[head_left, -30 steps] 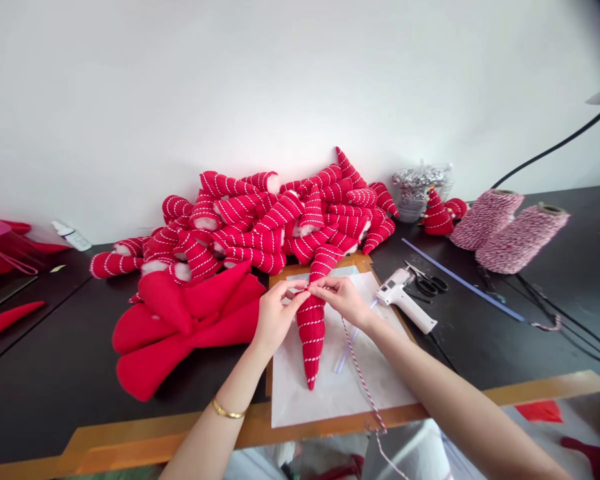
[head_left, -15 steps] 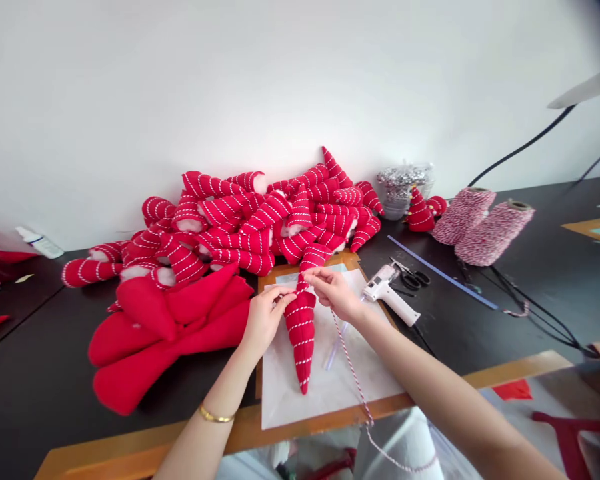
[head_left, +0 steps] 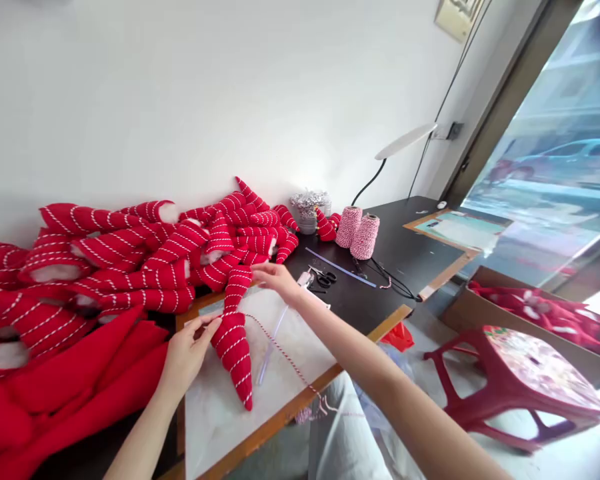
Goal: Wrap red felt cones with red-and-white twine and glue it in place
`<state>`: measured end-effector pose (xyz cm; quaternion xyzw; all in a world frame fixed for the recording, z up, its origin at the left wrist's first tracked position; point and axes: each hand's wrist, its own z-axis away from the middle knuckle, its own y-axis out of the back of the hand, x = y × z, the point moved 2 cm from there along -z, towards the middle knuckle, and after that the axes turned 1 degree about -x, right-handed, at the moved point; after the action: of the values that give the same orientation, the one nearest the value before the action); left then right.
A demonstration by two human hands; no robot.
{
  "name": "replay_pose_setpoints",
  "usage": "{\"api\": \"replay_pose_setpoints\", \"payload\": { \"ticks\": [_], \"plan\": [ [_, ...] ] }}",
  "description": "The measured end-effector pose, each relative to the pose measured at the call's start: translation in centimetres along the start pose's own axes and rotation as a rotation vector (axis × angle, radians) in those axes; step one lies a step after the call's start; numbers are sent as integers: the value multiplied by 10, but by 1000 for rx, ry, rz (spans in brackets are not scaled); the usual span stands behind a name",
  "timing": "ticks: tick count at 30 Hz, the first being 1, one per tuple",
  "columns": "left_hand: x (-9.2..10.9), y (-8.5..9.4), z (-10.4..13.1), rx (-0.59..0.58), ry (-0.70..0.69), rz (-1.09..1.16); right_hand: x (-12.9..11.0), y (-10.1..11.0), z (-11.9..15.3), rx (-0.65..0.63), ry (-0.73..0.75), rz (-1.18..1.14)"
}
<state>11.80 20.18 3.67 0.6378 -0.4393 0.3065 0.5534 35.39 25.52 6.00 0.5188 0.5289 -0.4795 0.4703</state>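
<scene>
A stuffed red cone [head_left: 233,347] with white stitched-looking lines lies on a white sheet [head_left: 205,427], its tip toward me. My left hand [head_left: 187,350] is closed at the cone's left side, thumb and fingertips pinching its edge. From the cone's right side, red-and-white twine [head_left: 280,343] runs down to my lap. My right hand [head_left: 276,280] hovers past the cone's upper end, fingers loosely stretched and apart from the twine. Beyond it, a white glue gun [head_left: 306,278] is mostly hidden by my forearm.
Striped red cones [head_left: 125,247] are heaped along the wall, with plain red fabric pieces [head_left: 80,393] at left. Black scissors [head_left: 324,276], a bluish glue stick [head_left: 340,268] and twine spools [head_left: 365,237] lie to the right. A red stool [head_left: 525,373] stands beside a box [head_left: 460,303].
My view has swung right, bringing the stool, box and window into sight. My right hand has left the twine and moved away from the cone; my left hand stays at the cone's side.
</scene>
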Motion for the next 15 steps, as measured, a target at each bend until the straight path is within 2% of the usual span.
{"api": "replay_pose_setpoints", "payload": {
  "ticks": [2,4,6,8,11,15],
  "plan": [
    [-1,1,0,8,-11,-15,-10,31,5,60,19,123],
    [-3,1,0,7,-19,-22,-15,71,12,159,17,260],
    [-6,1,0,2,-17,-30,-14,110,20,256,-15,400],
    [-8,1,-1,0,-11,-40,-6,139,29,309,-77,521],
    [-10,-1,0,-3,-13,-34,10,163,42,310,-178,621],
    [-7,-4,5,-25,-36,38,13,177,48,236,-251,590]
  ]
}}
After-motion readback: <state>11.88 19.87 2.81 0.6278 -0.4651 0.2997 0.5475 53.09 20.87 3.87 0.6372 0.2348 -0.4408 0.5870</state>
